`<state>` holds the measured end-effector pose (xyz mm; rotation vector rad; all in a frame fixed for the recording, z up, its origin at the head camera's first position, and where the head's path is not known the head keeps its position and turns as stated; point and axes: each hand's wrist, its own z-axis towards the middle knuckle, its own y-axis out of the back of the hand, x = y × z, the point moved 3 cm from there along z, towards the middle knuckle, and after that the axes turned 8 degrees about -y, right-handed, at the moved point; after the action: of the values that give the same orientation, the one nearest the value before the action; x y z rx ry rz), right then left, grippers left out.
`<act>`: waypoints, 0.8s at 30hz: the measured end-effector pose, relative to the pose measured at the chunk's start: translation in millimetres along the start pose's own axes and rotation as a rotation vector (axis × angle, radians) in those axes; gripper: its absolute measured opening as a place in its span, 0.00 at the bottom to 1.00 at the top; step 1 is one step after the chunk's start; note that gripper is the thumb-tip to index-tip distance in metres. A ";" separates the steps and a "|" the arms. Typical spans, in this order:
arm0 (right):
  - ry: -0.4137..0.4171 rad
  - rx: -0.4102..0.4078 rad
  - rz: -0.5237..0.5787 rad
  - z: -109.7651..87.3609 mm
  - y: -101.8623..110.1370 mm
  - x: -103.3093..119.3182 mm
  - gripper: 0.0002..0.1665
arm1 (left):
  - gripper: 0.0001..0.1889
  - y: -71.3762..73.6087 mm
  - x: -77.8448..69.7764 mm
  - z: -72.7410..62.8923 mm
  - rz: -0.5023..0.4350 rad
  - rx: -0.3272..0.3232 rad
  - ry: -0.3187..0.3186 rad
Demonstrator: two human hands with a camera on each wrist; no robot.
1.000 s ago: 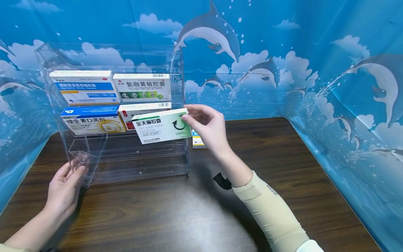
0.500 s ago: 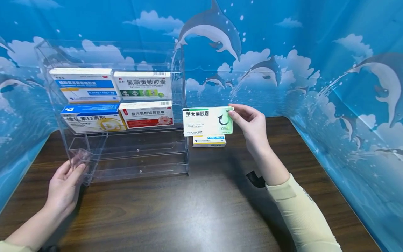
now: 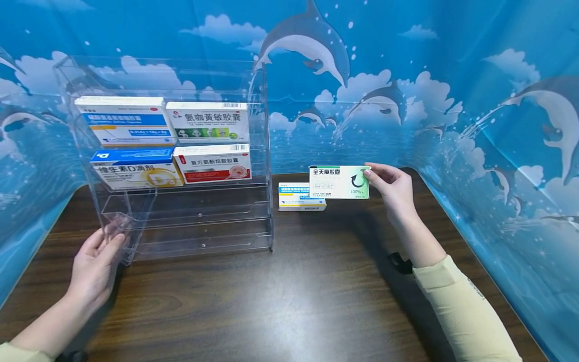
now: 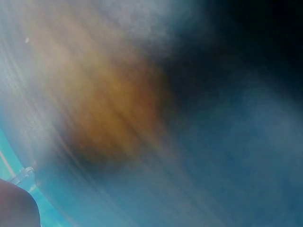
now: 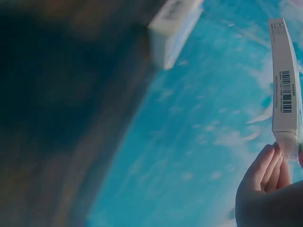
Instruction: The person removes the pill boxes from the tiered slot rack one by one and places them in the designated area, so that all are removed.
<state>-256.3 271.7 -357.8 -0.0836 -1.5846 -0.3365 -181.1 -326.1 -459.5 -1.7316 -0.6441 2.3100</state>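
My right hand (image 3: 393, 188) pinches a white and green medicine box (image 3: 336, 182) by its right end. Its printed front faces me, and in the right wrist view its barcode side shows. The box overlaps part of a blue and white medicine box (image 3: 294, 197) lying on the table right of the rack. With thumb and fingers my left hand (image 3: 95, 261) grips the lower left corner of a clear acrylic display rack (image 3: 203, 226). The left wrist view is mostly blurred; part of a finger (image 4: 19, 205) shows at its lower left.
On the rack's upper tiers stand a blue-banded box (image 3: 126, 125), a green-striped box (image 3: 208, 123), a vitamin D box (image 3: 137, 171) and a red-banded box (image 3: 212, 166). A dolphin-print curtain (image 3: 384, 45) surrounds the dark wooden table (image 3: 253, 311).
My right hand has carried the green and white box rightward, off the front of the rack, uncovering the red-banded box and part of the box on the table. My left hand keeps its grip.
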 end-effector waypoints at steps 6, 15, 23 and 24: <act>-0.153 0.000 0.018 20.0 19.0 -29.1 0.30 | 0.21 -1.5 -0.7 0.0 -0.028 -0.004 -0.015; -0.251 -0.038 -0.146 44.2 38.8 -67.7 0.31 | 0.19 1.6 -1.7 -2.4 -0.011 -0.009 0.033; -0.290 0.023 -0.261 63.5 39.8 -89.5 0.31 | 0.20 0.5 -1.5 -2.1 0.018 -0.005 0.027; -0.293 0.031 -0.274 65.9 39.5 -90.8 0.30 | 0.20 0.1 -1.4 -2.2 0.024 -0.005 0.024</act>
<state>-305.1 340.8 -441.4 0.1144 -1.8955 -0.5317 -178.5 -326.3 -458.8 -1.7755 -0.6283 2.3021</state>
